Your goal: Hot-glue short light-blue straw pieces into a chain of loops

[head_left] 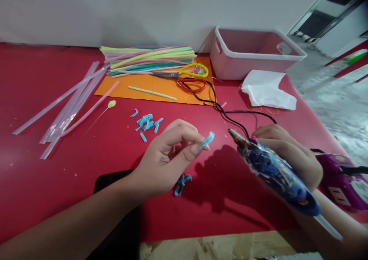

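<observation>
My left hand (169, 156) pinches a small folded blue straw piece (207, 139) between thumb and forefinger, held above the red table (57, 175). My right hand (290, 156) grips a dark blue glue gun (273, 171) whose metal nozzle (234, 135) points left, a short way from the straw piece. A clear glue stick pokes out of the gun's back. Below my left hand lies a small glued blue straw shape (181, 184). A scatter of several cut blue straw bits (146, 124) lies farther back.
Coloured straws (149, 58) and yellow-handled scissors (184, 73) lie on an orange sheet (149, 87). Clear glue sticks (69, 102) lie at left. A pink tub (255, 53), white tissue (267, 89), black cord (230, 112), purple power strip (342, 183) and black phone (115, 183) are nearby.
</observation>
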`<state>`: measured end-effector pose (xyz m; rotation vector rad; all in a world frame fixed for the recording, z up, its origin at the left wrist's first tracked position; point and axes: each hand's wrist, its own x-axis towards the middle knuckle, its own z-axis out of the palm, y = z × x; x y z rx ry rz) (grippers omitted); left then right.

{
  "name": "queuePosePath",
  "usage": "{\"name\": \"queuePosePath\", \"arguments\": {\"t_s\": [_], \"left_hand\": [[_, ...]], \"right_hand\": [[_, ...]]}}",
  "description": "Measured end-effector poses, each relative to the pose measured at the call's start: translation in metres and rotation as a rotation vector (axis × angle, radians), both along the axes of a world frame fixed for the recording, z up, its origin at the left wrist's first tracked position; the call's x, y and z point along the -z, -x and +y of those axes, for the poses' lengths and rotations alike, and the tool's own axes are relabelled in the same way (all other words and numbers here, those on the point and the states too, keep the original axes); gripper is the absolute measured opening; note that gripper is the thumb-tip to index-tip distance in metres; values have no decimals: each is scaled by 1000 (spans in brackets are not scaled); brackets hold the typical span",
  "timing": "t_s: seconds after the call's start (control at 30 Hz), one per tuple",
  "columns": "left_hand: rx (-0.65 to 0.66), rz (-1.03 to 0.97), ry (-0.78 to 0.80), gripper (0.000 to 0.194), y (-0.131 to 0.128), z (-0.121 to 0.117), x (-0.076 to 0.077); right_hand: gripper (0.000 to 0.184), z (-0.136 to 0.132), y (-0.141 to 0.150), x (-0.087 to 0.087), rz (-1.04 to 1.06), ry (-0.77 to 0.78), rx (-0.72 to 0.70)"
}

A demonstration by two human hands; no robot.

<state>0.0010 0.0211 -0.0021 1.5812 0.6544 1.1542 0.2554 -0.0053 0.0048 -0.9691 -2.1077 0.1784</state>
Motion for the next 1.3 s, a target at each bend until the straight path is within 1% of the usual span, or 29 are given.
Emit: {"name": "queuePosePath", "arguments": {"t_s": [0.07, 0.17, 0.23, 0.4, 0.87, 1.07, 1.3], "left_hand": [[4, -12, 2, 13, 0, 0, 0], [10, -10, -7, 11, 0, 0, 1], [7, -3, -20, 10, 1, 0, 2], [9, 10, -23, 11, 1, 0, 2], [23, -11, -85, 11, 1, 1, 2], [34, -16, -54, 12, 3, 1, 3], [30, -4, -64, 13, 2, 0, 2]], "right_hand": [[17, 0, 1, 1, -4, 0, 17], [18, 3, -2, 2, -114, -18, -84], [21, 5, -6, 3, -153, -14, -106], [23, 5, -8, 3, -177, 0, -97], [19, 4, -7, 2, -208, -1, -127], [18, 4, -6, 2, -202, -4, -121], [17, 3, -7, 3, -199, -1, -104]]}}
